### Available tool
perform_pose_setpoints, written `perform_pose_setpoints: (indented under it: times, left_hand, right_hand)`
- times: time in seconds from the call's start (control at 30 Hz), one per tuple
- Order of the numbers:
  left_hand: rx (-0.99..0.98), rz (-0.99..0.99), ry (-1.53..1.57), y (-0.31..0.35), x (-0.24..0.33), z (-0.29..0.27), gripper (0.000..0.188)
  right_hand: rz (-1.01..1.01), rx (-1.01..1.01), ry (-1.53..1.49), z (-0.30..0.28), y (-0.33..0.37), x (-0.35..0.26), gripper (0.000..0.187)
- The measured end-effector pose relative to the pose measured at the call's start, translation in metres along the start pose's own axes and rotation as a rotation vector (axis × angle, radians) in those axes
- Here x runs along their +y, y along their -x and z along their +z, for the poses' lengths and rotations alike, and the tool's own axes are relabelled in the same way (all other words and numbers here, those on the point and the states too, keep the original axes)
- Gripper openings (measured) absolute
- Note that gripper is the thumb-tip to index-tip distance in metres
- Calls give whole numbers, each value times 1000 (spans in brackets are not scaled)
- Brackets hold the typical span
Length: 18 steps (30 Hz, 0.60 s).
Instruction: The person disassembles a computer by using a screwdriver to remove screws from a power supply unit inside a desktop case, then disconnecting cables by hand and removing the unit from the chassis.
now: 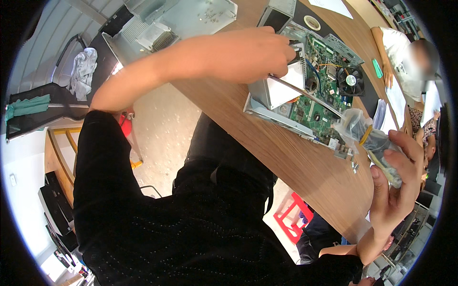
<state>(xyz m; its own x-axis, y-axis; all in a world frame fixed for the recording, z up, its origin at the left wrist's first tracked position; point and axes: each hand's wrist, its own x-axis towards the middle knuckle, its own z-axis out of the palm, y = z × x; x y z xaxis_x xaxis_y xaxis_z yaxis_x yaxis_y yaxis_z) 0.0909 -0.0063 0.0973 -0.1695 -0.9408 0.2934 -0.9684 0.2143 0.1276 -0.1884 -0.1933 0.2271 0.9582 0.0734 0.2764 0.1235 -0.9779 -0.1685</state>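
Note:
An opened computer case with a green circuit board [327, 88] lies on the table, a black fan [350, 81] at its right. My left hand [257, 55] reaches across from the left, fingers curled over a silver metal box [284, 90] at the case's left side; its fingertips are partly hidden. In my right hand [398, 174] is a plastic-wrapped handle [377, 145] bound with a yellow rubber band. From it a long thin metal shaft [310, 97], like a screwdriver's, crosses above the board toward the silver box, ending near my left fingers.
Small metal pieces [354, 166] lie on the wooden table [305, 176] near the case. Behind it are a tape roll [312, 22] and a grey box [278, 14]. A metal panel [200, 16] holding screws sits far left. Across the table, a person [400, 57] sits by papers.

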Motion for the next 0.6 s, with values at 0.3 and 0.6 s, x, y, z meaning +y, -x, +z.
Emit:
perform_pose_setpoints:
  times: [0.3,0.6]
  left_hand:
    - [-33,16,-107,3,6,-3,6]
    - [-27,-12,-116,10,10,1,14]
  right_hand:
    - [-151,-22,-33,10,14,10,18]
    - [56,124,-97,-6,59,42,20]
